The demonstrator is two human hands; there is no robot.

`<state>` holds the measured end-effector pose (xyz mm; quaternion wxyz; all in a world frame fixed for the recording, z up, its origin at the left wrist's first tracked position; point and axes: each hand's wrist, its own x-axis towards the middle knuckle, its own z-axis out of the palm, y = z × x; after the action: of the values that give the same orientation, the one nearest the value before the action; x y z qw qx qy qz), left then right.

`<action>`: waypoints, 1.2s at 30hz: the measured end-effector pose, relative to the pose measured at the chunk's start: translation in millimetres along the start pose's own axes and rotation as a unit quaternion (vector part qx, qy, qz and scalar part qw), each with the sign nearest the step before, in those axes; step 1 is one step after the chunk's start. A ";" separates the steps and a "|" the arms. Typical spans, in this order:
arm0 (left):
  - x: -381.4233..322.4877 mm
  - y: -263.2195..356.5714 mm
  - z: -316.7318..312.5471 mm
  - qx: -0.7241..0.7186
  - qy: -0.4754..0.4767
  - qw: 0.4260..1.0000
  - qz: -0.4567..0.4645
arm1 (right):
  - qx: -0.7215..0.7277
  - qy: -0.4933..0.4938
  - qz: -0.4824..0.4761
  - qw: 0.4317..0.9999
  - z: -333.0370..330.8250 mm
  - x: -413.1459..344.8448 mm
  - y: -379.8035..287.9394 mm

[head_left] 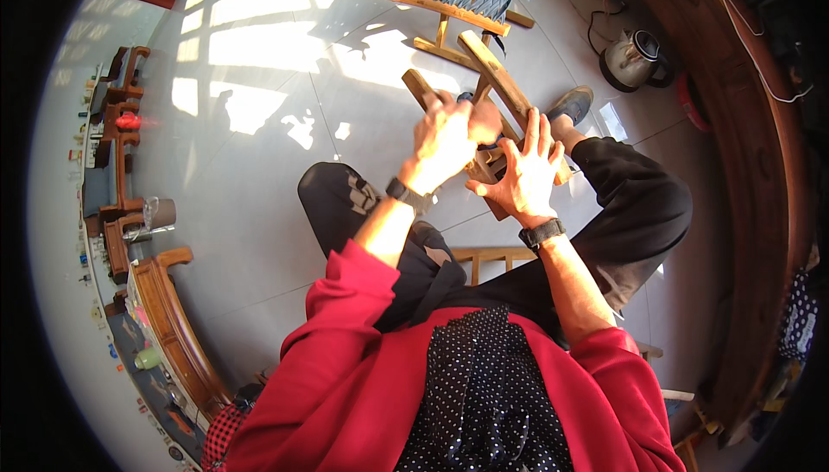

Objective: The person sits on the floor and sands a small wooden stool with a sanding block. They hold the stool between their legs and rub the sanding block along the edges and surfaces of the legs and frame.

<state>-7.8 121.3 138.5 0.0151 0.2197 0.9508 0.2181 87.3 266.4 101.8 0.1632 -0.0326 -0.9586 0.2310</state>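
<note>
A wooden stool frame [495, 73], its bars crossing, stands tilted on the floor between my feet. My left hand [447, 138] is curled over its middle and blurred; whether it holds anything is hidden. Just beside it, dark blue cord [490, 144] shows among the bars. My right hand [524, 171] has its fingers spread, with fingertips on the right-hand bar and the thumb over a lower wooden piece. Beyond the frame is a similar stool [447, 12] with a seat of woven blue cord.
An electric kettle [631, 60] sits on the floor at the right, with cables behind it. Along the right runs a long dark wooden furniture edge [732, 83]. Wooden furniture [178, 336] lines the left, near a small bin [160, 213]. My shoe [571, 103] is close to the frame.
</note>
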 end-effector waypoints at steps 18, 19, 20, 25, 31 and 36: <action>20.2 -14.4 -12.0 0.023 -0.078 0.994 -0.077 | 0.012 -0.012 0.006 1.000 -0.4 2.8 -1.2; 2.1 -3.5 -4.8 0.002 -0.042 0.998 -0.039 | 0.018 -0.009 0.004 1.000 0.0 3.2 0.2; -10.5 4.4 -0.1 0.015 -0.027 0.999 0.030 | 0.020 0.002 0.003 1.000 0.8 2.8 -0.1; -0.1 -4.3 -7.9 0.000 -0.085 0.996 -0.013 | -0.001 -0.019 0.013 1.000 1.3 2.2 -0.6; 87.7 -54.0 -35.6 0.086 -0.050 0.987 -0.124 | 0.020 -0.021 0.023 0.999 -2.3 4.1 -4.9; 41.2 -29.8 -25.5 0.047 -0.043 0.988 -0.143 | 0.006 -0.022 0.008 1.000 -2.5 4.5 -2.2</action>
<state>-60.4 104.3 151.8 0.0765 0.0915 0.9800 0.1593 84.0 266.1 106.2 0.1406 -0.0339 -0.9603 0.2386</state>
